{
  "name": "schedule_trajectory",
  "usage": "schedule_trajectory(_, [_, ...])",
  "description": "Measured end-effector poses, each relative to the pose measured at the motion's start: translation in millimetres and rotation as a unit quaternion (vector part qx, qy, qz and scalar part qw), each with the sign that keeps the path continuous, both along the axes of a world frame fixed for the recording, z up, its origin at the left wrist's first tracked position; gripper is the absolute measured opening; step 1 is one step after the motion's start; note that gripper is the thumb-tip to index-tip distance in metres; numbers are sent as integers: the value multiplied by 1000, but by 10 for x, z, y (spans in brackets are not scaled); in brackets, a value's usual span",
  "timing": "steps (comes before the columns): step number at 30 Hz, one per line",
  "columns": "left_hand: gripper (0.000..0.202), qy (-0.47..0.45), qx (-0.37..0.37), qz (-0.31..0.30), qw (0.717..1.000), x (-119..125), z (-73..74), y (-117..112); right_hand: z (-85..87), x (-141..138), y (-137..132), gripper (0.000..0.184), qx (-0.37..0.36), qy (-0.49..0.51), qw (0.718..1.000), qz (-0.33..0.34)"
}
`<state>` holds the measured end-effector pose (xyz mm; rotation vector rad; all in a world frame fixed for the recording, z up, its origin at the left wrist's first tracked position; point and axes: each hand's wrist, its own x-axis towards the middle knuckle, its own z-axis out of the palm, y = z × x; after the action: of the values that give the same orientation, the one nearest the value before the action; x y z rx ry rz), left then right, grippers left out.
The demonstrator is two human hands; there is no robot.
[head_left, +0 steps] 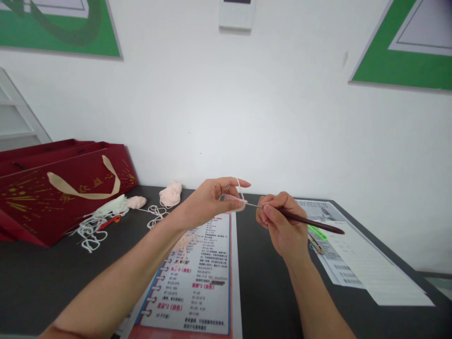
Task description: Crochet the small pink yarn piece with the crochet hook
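Note:
My left hand [221, 200] pinches a small pale pink crochet piece [240, 205] between thumb and fingers, and a strand of yarn [241, 188] loops over its outstretched index finger. My right hand [282, 219] is closed round a crochet hook [314, 222] with a dark brown handle. The hook's thin metal shaft points left, and its tip meets the edge of the pink piece; the exact stitch is too small to make out. Beneath my left hand lies a printed pattern sheet [208, 301] with loose pale yarn ends [185, 245] on it.
A red gift bag [84, 188] leans at the left on the black table [271, 301]. Near it are white yarn [95, 223], a small pink yarn bundle [137, 202] and a pink yarn ball [171, 194]. Papers [381, 268] and a green clip [318, 232] lie right. A white wall [226, 117] stands behind.

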<state>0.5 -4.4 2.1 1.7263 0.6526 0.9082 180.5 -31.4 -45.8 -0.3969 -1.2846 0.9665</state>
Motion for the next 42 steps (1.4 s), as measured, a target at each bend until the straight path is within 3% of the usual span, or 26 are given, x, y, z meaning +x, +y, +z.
schedule_trajectory(5, [31, 22, 42, 37, 998, 11, -15, -11, -22, 0, 1, 12, 23, -20, 999, -24])
schedule_trajectory(9, [22, 33, 123, 91, 988, 55, -40, -29, -49, -32, -41, 11, 56, -89, 987, -124])
schedule_trajectory(12, [8, 46, 171, 130, 976, 112, -71, -53, -89, -98, -81, 11, 105, -171, 951, -235])
schedule_trajectory(15, [8, 57, 173, 124, 975, 153, -85, -88, -143, -163, -77, 15, 177, -243, 899, -319])
schedule_trajectory(18, [16, 36, 122, 91, 988, 155, -75, -99, -201, -163, -8, 21, 258, -260, 868, -334])
schedule_trajectory(22, [35, -73, -56, -3, 996, 154, -84, -60, -270, -74, 114, 35, 365, -269, 826, -333])
schedule_trajectory(24, [35, -123, -114, -28, 985, 178, -109, -45, -304, -40, 154, 39, 387, -284, 799, -361])
schedule_trajectory(27, [36, -150, -127, -16, 980, 222, -148, -45, -340, -55, 160, 38, 384, -296, 781, -393])
schedule_trajectory(29, [37, -142, -107, 11, 984, 233, -159, -48, -336, -100, 124, 35, 355, -285, 799, -393])
schedule_trajectory(32, [37, -107, -50, 52, 992, 206, -145, -32, -268, -172, 41, 23, 243, -218, 880, -344])
schedule_trajectory(34, [36, -89, -8, 75, 993, 169, -126, -11, -189, -199, -1, 13, 134, -123, 947, -265])
schedule_trajectory(36, [35, -76, 23, 93, 993, 136, -112, 8, -103, -207, -17, 11, 51, -25, 985, -165])
schedule_trajectory(39, [35, -45, 49, 103, 993, 109, -107, 21, -10, -188, -14, 15, -35, 54, 996, -70])
schedule_trajectory(42, [32, -31, 60, 103, 992, 101, -111, 25, 2, -132, -29, 14, -30, 18, 996, -85])
